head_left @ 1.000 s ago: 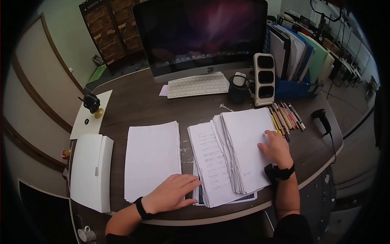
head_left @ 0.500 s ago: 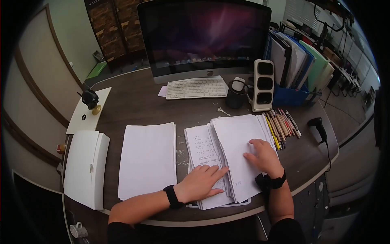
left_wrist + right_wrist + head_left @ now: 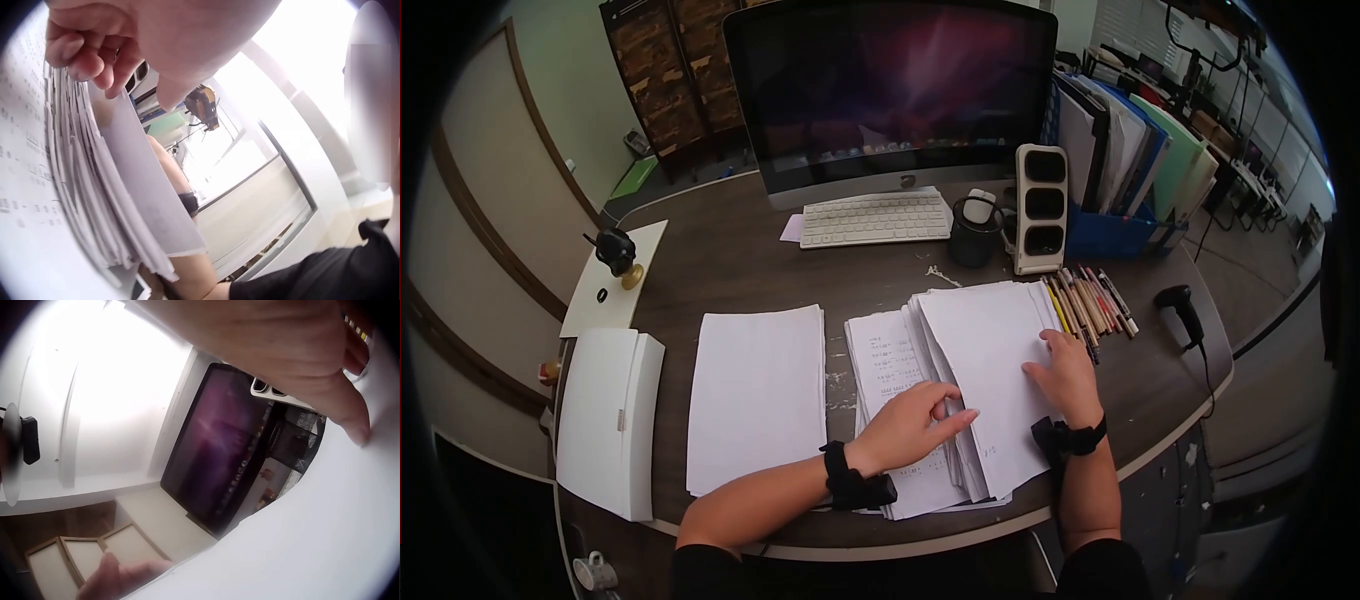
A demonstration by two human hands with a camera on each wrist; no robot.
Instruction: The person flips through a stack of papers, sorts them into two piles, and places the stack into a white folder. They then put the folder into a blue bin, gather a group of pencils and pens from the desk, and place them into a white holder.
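My left hand (image 3: 905, 428) is at the left edge of the upper paper stack (image 3: 1000, 350). Its curled fingers are by the sheet edges while the thumb reaches over the top side. In the left wrist view, the top sheets (image 3: 144, 169) stand apart from the bundle, between these fingers and the thumb. My right hand (image 3: 1065, 378) rests on the stack's right side, thumb and fingers spread; the right wrist view shows its thumb on the white page. Beneath this stack, farther left, lies a handwritten sheet stack (image 3: 880, 355), partly covered by my left hand.
Another white paper stack (image 3: 757, 400) lies left of the hands. Pencils and pens (image 3: 1090, 305) sit beside the upper stack, with a black corded handheld device (image 3: 1185, 312) farther right. Behind stand a keyboard (image 3: 875, 218), a black mesh cup (image 3: 975, 240) and a monitor (image 3: 890, 100).
My left hand has moved right from the gap between the stacks, across the handwritten sheets, to the upper stack's edge, and its fingers have curled. My right hand has stayed on the upper stack.
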